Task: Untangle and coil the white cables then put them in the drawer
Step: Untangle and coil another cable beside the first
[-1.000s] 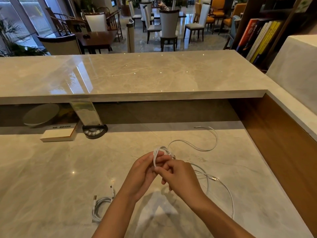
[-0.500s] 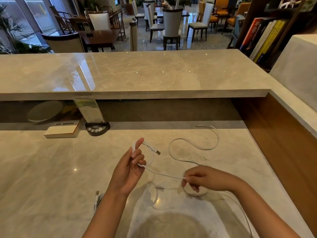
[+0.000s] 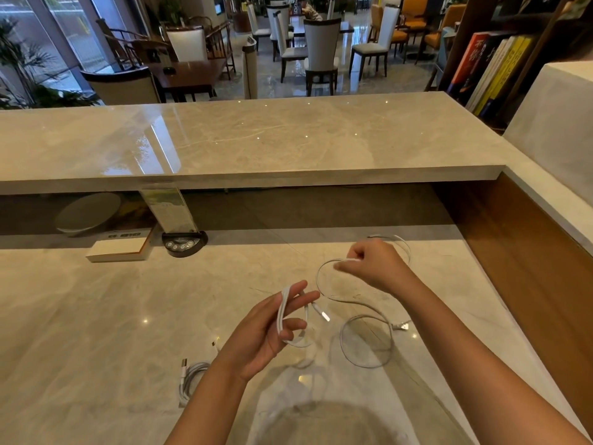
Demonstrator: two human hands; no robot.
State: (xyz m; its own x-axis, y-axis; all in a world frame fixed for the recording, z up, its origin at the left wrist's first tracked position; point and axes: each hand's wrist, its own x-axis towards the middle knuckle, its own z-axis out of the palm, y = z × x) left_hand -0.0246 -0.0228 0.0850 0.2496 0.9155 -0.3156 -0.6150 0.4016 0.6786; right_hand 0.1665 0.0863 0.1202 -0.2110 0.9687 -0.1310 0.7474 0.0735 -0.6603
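Observation:
My left hand [image 3: 272, 329] holds a small coil of white cable [image 3: 284, 316] looped around its fingers, with a plug end [image 3: 322, 314] sticking out to the right. My right hand [image 3: 375, 268] is raised farther back and pinches the same cable's loose run [image 3: 324, 274]. From there the cable trails down onto the marble desk [image 3: 96, 316] in loops [image 3: 365, 345], ending in a connector [image 3: 402, 326]. A second white cable [image 3: 191, 379], coiled, lies on the desk left of my left forearm. No drawer is in view.
A raised marble counter [image 3: 256, 139] runs across the back. Under it stand a white box [image 3: 118, 248], a black round device with a sign holder [image 3: 183, 242] and a pale disc [image 3: 88, 213]. A wooden side panel [image 3: 529, 252] closes the right.
My hands have drawn apart. The right hand has gone from low on the desk up and back, pulling cable along, while the left hand has gathered more loops round its fingers.

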